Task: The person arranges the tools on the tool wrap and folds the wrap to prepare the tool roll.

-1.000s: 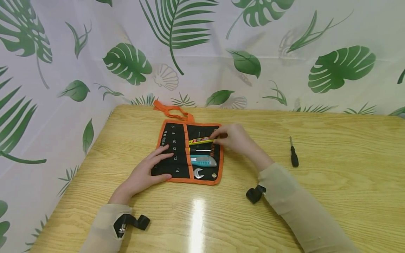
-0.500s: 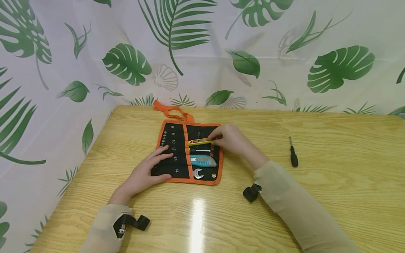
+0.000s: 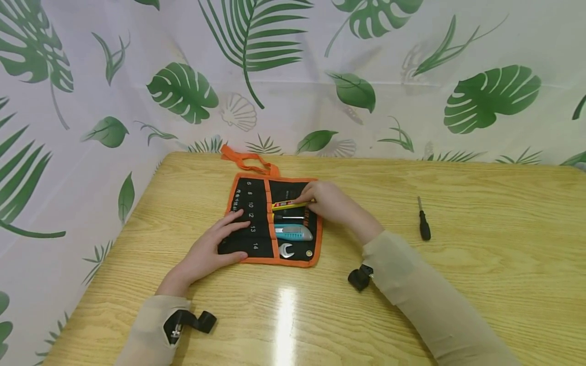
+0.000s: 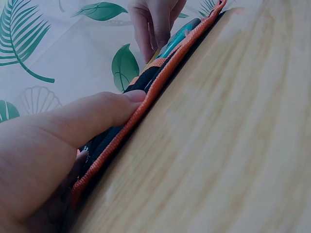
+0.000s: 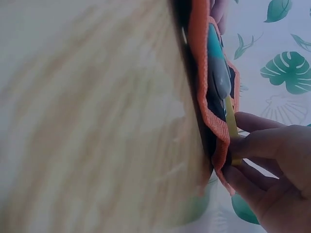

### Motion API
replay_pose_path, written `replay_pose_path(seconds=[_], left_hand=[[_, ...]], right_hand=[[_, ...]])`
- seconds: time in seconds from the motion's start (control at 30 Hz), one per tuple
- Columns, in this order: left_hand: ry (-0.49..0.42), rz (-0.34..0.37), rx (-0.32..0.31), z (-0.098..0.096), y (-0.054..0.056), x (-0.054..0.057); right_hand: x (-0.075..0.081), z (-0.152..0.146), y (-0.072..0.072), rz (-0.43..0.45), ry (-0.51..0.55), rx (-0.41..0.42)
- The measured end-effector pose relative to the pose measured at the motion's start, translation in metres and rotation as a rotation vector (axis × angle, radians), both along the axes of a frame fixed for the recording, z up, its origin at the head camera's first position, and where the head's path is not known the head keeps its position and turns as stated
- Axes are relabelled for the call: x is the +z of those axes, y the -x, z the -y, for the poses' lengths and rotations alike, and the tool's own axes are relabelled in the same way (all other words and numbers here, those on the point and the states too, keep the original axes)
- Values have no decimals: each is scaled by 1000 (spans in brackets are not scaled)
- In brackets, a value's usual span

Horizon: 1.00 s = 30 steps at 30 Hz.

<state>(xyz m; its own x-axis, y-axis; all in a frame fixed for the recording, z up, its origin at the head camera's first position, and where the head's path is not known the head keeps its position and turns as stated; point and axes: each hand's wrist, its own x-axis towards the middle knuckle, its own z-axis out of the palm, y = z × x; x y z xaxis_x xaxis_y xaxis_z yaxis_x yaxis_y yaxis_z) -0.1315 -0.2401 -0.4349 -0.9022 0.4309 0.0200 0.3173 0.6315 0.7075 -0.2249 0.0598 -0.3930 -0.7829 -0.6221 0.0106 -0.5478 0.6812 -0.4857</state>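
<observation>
A black tool pouch [image 3: 283,190] with orange edging lies unrolled on the table. My left hand [image 3: 208,249] rests spread on its numbered left part, thumb near the lower edge, as the left wrist view also shows. With thumb and fingers, my right hand [image 3: 333,202] pinches the outer end of a slim yellow tool [image 3: 285,206] with a red label; its other end sits in a pouch pocket, and its exact kind is unclear. Below it in neighbouring pockets are a thin-shafted screwdriver [image 3: 293,218], a teal utility knife [image 3: 295,233] and an open-end wrench [image 3: 286,250].
A black-handled screwdriver [image 3: 425,226] lies on the wooden table [image 3: 480,244] to the right. The pouch's orange tie strap [image 3: 249,165] trails toward the back edge. Behind the table hangs a leaf-patterned cloth [image 3: 293,117].
My right hand has moved a little to the left, and the yellow tool has slid deeper into its pocket with it. My left hand has stayed in place.
</observation>
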Motion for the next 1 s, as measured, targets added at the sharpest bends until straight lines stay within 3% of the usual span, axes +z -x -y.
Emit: replay_pose_path(seconds=[0.37,0.67,1.0], left_hand=[[1,5,4,1,0,-1],[3,-2,1,0,0,0],[5,2,1,-1,0,-1]], right_hand=[[-1,4,0,-17,-51,44],[3,7,-4,-132,-74,115],[8,9,-6,-197,-196,176]])
